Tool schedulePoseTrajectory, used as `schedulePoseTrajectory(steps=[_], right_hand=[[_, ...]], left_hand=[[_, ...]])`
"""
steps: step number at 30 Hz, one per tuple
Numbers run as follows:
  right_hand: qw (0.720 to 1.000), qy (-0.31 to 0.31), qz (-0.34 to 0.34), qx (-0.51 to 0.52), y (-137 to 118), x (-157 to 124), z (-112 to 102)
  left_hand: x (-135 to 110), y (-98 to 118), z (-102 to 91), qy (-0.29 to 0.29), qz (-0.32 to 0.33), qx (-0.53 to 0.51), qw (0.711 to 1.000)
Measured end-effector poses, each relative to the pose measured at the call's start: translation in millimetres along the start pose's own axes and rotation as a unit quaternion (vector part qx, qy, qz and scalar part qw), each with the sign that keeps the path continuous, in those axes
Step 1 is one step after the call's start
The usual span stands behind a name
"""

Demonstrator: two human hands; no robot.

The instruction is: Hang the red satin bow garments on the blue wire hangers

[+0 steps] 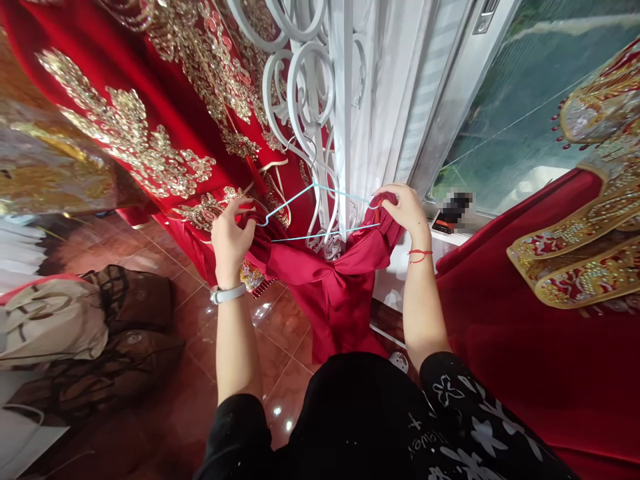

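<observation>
A crimson dress (333,293) with a gathered, knotted front hangs before me on a thin light-blue wire hanger (293,202). My left hand (233,233) is closed on the dress's left shoulder, at that end of the hanger. At the opposite end, my right hand (404,208) pinches the bunched fabric of the right shoulder between thumb and fingers. The hanger's hook rises between my hands, near the white scrollwork; whether it rests on anything is hard to make out. The dress's skirt drops toward the floor and partly hides behind my black shirt.
White metal scrollwork (300,87) stands straight ahead. Red gowns with gold beading (130,133) hang at left, and a red embroidered garment (500,347) at right. Brown bags (135,300) lie on the tiled floor (280,320) at left. A glass window (520,100) is at right.
</observation>
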State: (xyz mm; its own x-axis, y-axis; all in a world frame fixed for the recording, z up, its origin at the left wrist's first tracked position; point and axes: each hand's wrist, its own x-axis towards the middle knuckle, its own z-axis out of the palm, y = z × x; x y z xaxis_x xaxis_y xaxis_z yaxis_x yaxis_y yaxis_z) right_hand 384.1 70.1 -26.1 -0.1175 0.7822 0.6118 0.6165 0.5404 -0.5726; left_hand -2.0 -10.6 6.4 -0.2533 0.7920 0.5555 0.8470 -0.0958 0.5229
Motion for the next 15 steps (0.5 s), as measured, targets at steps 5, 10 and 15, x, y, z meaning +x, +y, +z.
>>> schedulePoseTrajectory(steps=[5,10,15], right_hand=[[0.996,0.08,0.047,0.003,2.7,1.3,9.7],[0.98,0.164,0.113,-0.027,25.5,-1.6,16.6],[0.971,0.178,0.155,-0.03,34.9,-12.8,21.2]], left_hand=[[2.5,-2.0,6.5,0.02,-0.035,-0.008,0.999],[-6.2,-15.8,12.8,0.128,-0.092,-0.065,0.985],[-33.4,-19.8,15.3,0.227,-0.108,-0.113,0.961]])
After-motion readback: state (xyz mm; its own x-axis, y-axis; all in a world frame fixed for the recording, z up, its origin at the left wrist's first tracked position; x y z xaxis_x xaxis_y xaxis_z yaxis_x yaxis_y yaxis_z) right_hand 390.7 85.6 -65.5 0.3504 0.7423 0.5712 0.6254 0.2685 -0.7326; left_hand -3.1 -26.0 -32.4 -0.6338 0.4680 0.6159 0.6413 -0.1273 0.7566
